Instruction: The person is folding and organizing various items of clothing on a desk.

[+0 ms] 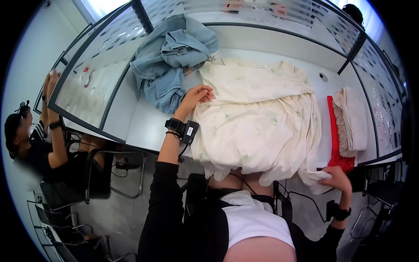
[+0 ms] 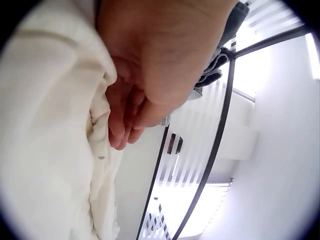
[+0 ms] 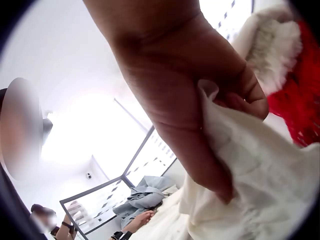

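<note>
A cream garment (image 1: 257,131) with a sparse pale green print lies spread across the white table, its lower edge hanging over the front. A fold runs across its upper part. At the garment's left edge my left hand (image 1: 197,98) rests by this fold, fingers loosely bent together against the cloth (image 2: 55,125) in the left wrist view. My right hand (image 1: 338,180) pinches the garment's lower right corner between thumb and fingers, out past the table's front edge. In the right wrist view, the gripped cloth (image 3: 255,165) hangs down from the right hand (image 3: 200,95).
Blue denim clothing (image 1: 170,61) is heaped at the back left. Folded white cloth (image 1: 351,118) with a ruffled piece lies on a red garment (image 1: 334,131) at the right. Framed clear partitions (image 1: 279,30) bound the table. Another person (image 1: 39,144) sits at the left.
</note>
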`<state>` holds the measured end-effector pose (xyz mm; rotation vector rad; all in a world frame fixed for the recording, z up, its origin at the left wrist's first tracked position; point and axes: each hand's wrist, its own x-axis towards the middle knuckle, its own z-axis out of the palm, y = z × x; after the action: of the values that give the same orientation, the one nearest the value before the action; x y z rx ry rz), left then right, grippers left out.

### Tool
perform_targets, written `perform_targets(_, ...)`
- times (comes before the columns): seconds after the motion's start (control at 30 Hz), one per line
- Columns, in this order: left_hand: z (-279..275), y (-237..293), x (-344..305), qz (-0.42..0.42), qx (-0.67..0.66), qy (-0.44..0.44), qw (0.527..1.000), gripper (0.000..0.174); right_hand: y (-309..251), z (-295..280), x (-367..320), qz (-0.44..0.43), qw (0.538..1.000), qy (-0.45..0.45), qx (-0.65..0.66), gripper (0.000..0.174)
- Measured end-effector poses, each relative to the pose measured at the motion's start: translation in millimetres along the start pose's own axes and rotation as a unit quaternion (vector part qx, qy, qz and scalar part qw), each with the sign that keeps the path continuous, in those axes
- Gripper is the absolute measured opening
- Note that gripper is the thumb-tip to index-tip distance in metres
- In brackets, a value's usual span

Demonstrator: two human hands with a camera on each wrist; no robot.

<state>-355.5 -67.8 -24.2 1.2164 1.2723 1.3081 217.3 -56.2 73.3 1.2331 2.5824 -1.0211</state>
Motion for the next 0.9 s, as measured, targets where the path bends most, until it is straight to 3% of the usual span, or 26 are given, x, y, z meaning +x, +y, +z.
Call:
perform_targets(0.1,3,3,-2,0.000,0.007,0.010,1.000,0.019,-22,-39,-5,-0.015,0.999,0.037,-0.009,0.022)
perform_targets(0.17,2,1,-1,0.005,0.010,0.006,1.000,0.019,-25,-69,-5,-0.029,0.992,0.073,-0.094,0.025)
perform_targets(0.2,1,0,-1,0.006,0.011,0.004,1.000,0.019,-36,-85,-6,-0.069,0.972,0.136,-0.181,0.028)
perform_targets(0.27,0,1,-1,0.008,0.009,0.001,1.000,0.019,-40,-124,6,-0.062,0.969,0.150,-0.187,0.026)
perform_targets(0.37,5,7,-4,0.005,0.007,0.011,1.000,0.020,14,-191,39,-0.111,0.932,0.219,-0.268,0.030)
perform_targets(0.4,6,9,-5,0.002,0.013,0.017,1.000,0.020,10,-211,51,-0.070,0.927,0.216,-0.299,0.034)
perform_targets(0.43,6,10,-6,-0.001,0.018,0.021,1.000,0.020,16,-230,64,-0.101,0.909,0.243,-0.324,0.035)
perform_targets(0.47,6,10,-6,-0.004,0.024,0.021,0.999,0.020,24,-247,77,-0.077,0.903,0.255,-0.336,0.034)
perform_targets(0.53,1,-2,-4,-0.008,0.003,0.028,1.000,0.020,2,-270,97,0.050,0.905,0.247,-0.344,0.042)
perform_targets(0.57,0,0,0,-0.012,0.008,0.032,0.999,0.020,32,-289,109,0.004,0.880,0.292,-0.374,0.044)
perform_targets(0.63,3,-1,-5,-0.022,0.021,0.039,0.999,0.019,39,-310,120,0.019,0.855,0.353,-0.379,0.034)
perform_targets(0.67,4,2,-5,-0.019,0.030,0.045,0.998,0.019,41,-325,122,0.039,0.859,0.335,-0.385,0.029)
perform_targets(0.7,5,4,-5,-0.023,0.029,0.041,0.998,0.019,58,-326,126,-0.034,0.792,0.442,-0.419,0.025)
perform_targets(0.8,6,6,-4,-0.026,0.040,0.040,0.998,0.018,51,-346,121,0.150,0.773,0.437,-0.434,0.035)
perform_targets(0.87,8,9,-3,-0.026,0.038,0.039,0.998,0.018,132,-393,129,0.048,0.764,0.494,-0.412,0.023)
perform_targets(0.9,6,7,-3,-0.022,0.033,0.036,0.999,0.018,113,-394,127,0.156,0.773,0.464,-0.404,0.028)
